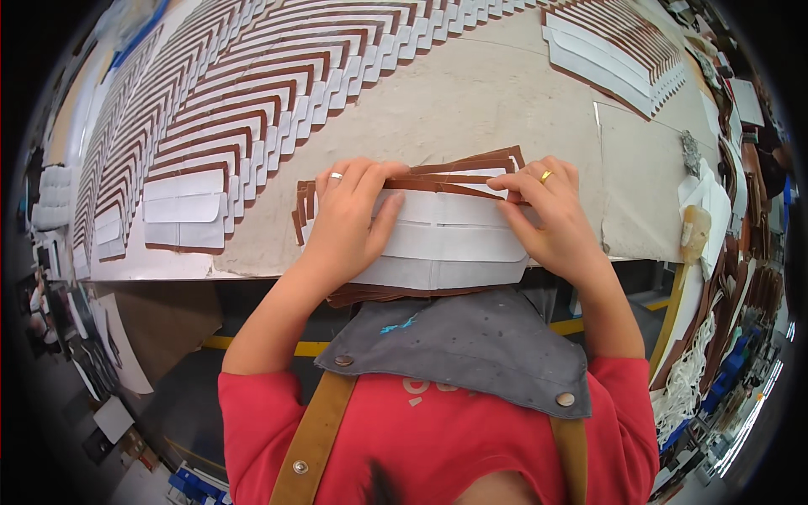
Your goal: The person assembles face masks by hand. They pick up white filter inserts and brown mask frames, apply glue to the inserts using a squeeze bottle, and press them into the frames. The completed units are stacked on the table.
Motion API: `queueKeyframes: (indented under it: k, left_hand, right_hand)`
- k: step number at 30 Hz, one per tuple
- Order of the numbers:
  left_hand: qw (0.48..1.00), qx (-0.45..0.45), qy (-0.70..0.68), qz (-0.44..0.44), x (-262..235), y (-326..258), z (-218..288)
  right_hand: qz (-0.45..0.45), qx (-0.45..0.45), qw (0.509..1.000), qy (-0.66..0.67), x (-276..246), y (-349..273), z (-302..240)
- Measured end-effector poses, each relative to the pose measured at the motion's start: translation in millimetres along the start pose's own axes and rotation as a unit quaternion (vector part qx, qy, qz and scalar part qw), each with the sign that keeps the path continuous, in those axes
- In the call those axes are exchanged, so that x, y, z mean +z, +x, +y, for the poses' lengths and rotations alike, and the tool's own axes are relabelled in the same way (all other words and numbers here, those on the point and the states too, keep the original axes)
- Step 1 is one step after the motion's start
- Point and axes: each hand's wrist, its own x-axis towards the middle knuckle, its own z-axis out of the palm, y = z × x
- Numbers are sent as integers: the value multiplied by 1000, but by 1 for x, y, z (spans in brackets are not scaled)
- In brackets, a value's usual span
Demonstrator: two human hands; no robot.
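Observation:
A stack of flat brown pieces faced with pale grey, wallet-like panels lies at the table's near edge, right in front of me. The top one shows layered pocket-like strips and a seam down its middle. My left hand pinches its brown far edge toward the left, thumb on the pale face. At the right end of that edge, my right hand has thumb and fingers closed on the brown strip. Other panels of the stack fan out behind and at the left; their lower layers are mostly hidden.
Long overlapping rows of similar panels cover the table's left and far side. Another fanned row lies at the far right. A yellowish lump sits at the right edge, near hanging brown strips and a bundle of white cord.

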Motion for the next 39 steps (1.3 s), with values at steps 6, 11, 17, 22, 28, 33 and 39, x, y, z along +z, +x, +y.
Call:
queueKeyframes:
  k: [6,11,17,22,28,33,39]
  left_hand:
    - [997,36,-53,-36,6,23,10]
    - [993,93,-67,-28,26,65,28]
    - [986,164,22,0,83,134,49]
    - [961,248,28,-117,137,134,82]
    - [933,309,24,-180,186,145,118]
    - [929,324,27,-177,198,147,123]
    - [929,315,22,-195,197,149,125]
  right_hand:
    - [22,34,999,-24,-17,-16,8]
    - [56,69,993,-81,-42,-30,31]
    - [210,116,945,-222,-78,-49,94]
    - [263,178,942,-105,-63,-98,137]
    - [329,258,907,-41,-48,-119,148]
    - [250,227,926,-169,-43,-129,151]
    - [246,266,915,-177,-43,-124,148]
